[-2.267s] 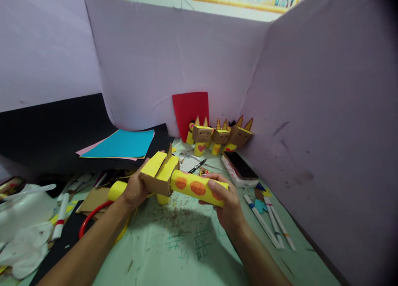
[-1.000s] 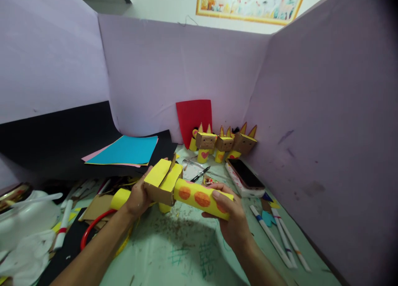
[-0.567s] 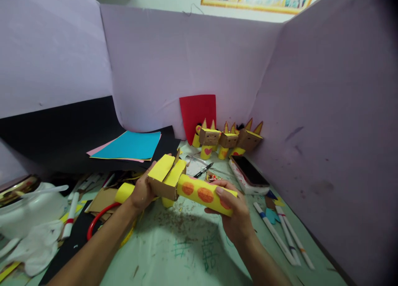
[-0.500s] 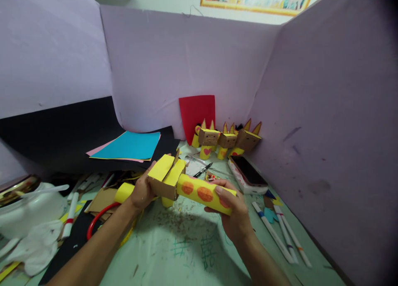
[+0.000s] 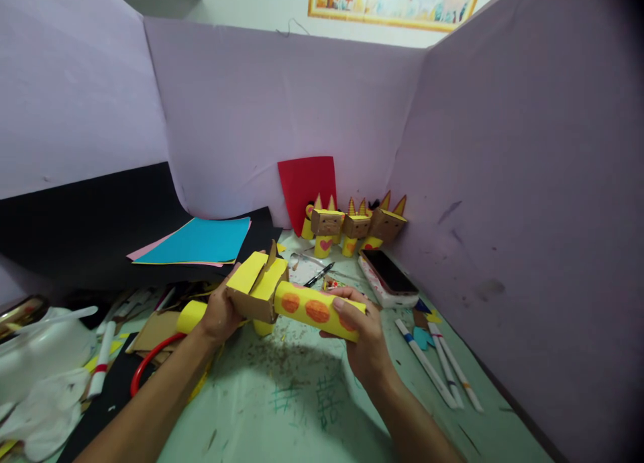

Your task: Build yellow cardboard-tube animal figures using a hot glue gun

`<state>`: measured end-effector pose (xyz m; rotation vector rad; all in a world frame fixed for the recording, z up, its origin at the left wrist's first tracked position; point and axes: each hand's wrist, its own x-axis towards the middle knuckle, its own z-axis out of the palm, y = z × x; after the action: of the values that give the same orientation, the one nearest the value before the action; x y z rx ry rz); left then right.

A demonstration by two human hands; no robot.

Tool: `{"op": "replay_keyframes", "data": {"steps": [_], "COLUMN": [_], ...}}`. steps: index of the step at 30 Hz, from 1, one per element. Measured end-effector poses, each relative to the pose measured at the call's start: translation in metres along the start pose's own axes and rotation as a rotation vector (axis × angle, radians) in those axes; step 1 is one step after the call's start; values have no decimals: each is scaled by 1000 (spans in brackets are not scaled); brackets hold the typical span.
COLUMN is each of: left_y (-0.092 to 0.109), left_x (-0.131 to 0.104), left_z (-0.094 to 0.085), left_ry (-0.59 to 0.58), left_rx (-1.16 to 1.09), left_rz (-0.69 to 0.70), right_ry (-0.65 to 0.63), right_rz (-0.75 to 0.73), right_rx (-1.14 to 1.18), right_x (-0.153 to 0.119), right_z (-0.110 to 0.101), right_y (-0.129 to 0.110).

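Note:
A small cardboard box (image 5: 254,304) with yellow paper on top and a flap sticking up is held in my left hand (image 5: 223,313), fingers closed round its left side. My right hand (image 5: 362,329) grips a yellow paper tube (image 5: 302,304) with orange spots, thumb on its upper face. The tube's left end meets the right side of the box; whether the two are fixed together I cannot tell. Behind and below the box show another yellow tube (image 5: 191,315) and a short yellow piece (image 5: 263,328).
Cardboard figures with horns (image 5: 356,226) stand at the back before a red sheet (image 5: 306,184). A phone (image 5: 390,272) lies on a white box. Markers (image 5: 427,366) lie at right. Blue paper (image 5: 196,241), a white pot (image 5: 45,342) and red-handled scissors (image 5: 145,366) are at left.
The whole view has shifted, so everything sits a little further left. Both hands keep the same hold on the box and the tube.

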<state>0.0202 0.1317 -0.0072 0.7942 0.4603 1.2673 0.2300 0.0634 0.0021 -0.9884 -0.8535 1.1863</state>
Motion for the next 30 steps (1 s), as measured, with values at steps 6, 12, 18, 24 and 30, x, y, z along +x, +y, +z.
{"op": "replay_keyframes", "data": {"steps": [6,12,18,24,30], "left_y": [1,-2,-2,-1,-1], "left_x": [0,3,1,0,1], "left_z": [3,-1,0,3,6], "left_ry": [41,-48,-78,-38,-39], "left_rx": [2,-13,-20,51,37], "left_rz": [-51,-24,-44,-31,-32], "right_ry": [0,8,13,26,22], "right_rz": [11,5,-1,-2,-2], "right_rx": [-7,-1,3,15,14], "right_x": [1,2,3,3,3], "right_z": [-1,-1,-2,-2,-2], "right_y": [1,4,4,4,3]}}
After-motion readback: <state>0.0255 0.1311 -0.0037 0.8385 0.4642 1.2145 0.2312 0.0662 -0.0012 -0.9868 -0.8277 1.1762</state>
